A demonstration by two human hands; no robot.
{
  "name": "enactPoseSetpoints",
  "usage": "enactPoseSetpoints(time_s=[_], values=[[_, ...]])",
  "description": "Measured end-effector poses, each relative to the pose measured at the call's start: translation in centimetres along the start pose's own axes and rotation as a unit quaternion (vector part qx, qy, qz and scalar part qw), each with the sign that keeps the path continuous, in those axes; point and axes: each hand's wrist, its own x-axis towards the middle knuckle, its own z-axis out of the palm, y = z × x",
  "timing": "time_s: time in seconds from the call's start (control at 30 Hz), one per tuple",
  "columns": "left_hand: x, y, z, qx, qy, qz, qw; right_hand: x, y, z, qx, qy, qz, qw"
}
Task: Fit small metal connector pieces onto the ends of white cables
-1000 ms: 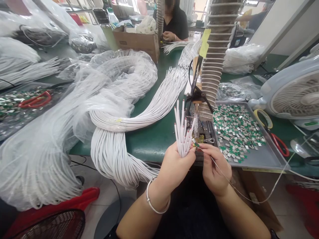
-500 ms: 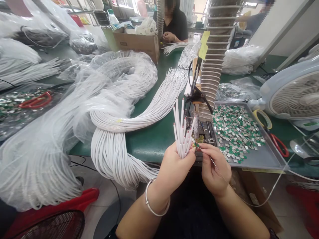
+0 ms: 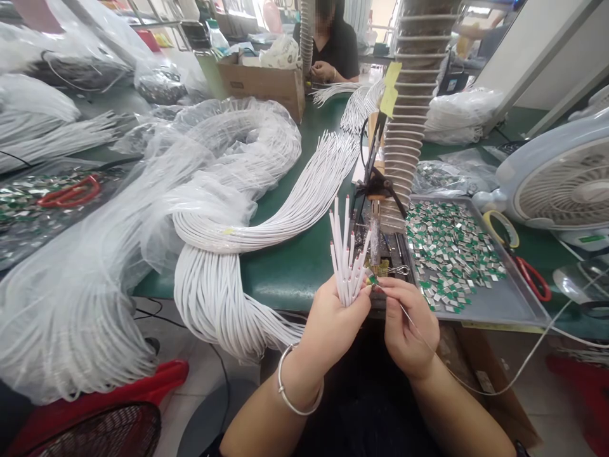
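My left hand (image 3: 333, 320) is closed round a bunch of white cable ends (image 3: 346, 247) that stand upright and fan out above my fist. My right hand (image 3: 408, 324) is pinched on a thin solder wire (image 3: 480, 387) that trails off to the right. Between the fingertips of both hands sits a small green connector board (image 3: 372, 280). Just beyond them a soldering iron (image 3: 375, 231) hangs on a black stand. A grey tray (image 3: 504, 304) holds a heap of small green and silver connector pieces (image 3: 447, 247).
A thick bundle of white cables (image 3: 228, 266) drapes over the green table (image 3: 290, 266) edge, partly in clear plastic. A ribbed duct (image 3: 409, 95) rises ahead. A white fan (image 3: 566, 178) and red scissors (image 3: 533, 276) lie right. Another person (image 3: 333, 44) sits across, beside a cardboard box (image 3: 261, 79).
Both hands have stayed almost still at the table edge; the cable bunch has tilted very slightly and the solder wire sags a little differently.
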Motion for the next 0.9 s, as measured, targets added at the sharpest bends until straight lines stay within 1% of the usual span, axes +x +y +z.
enactPoseSetpoints(time_s=[0.1,0.2,0.37,0.43,0.53,0.6,0.67,0.77,0.83,0.9], values=[[-0.2,-0.8,-0.1,-0.01,-0.006,-0.002,1.0,-0.2,-0.1,-0.3,-0.002,-0.013,0.003,1.0],[-0.6,-1.7,-0.2,-0.016,-0.017,0.01,1.0,-0.5,-0.3,-0.6,0.011,-0.026,0.008,1.0],[-1.3,-2.5,-0.2,0.022,-0.046,0.014,0.999,-1.2,-0.3,-1.2,0.025,-0.043,0.022,0.999],[-1.7,-2.6,-0.3,0.033,-0.035,0.011,0.999,-1.5,-0.2,-1.6,0.022,-0.045,0.032,0.998],[-2.2,-2.8,-0.5,0.034,0.0,0.015,0.999,-1.8,0.0,-2.4,0.008,-0.041,0.046,0.998],[-2.4,-2.8,-0.8,0.044,-0.001,0.022,0.999,-1.6,0.3,-3.1,-0.012,-0.037,0.052,0.998],[-2.4,-2.9,-1.1,0.055,-0.033,0.022,0.998,-1.1,0.8,-3.9,-0.046,-0.032,0.054,0.997],[-1.8,-3.2,-1.8,0.036,-0.106,0.006,0.994,0.3,2.5,-5.5,-0.127,-0.032,0.062,0.989],[-1.3,-3.5,-2.2,0.004,-0.14,-0.008,0.99,1.4,4.3,-7.0,-0.194,-0.039,0.078,0.977],[-0.8,-3.8,-2.6,-0.024,-0.162,-0.009,0.987,2.3,6.7,-8.8,-0.274,-0.047,0.097,0.956]])
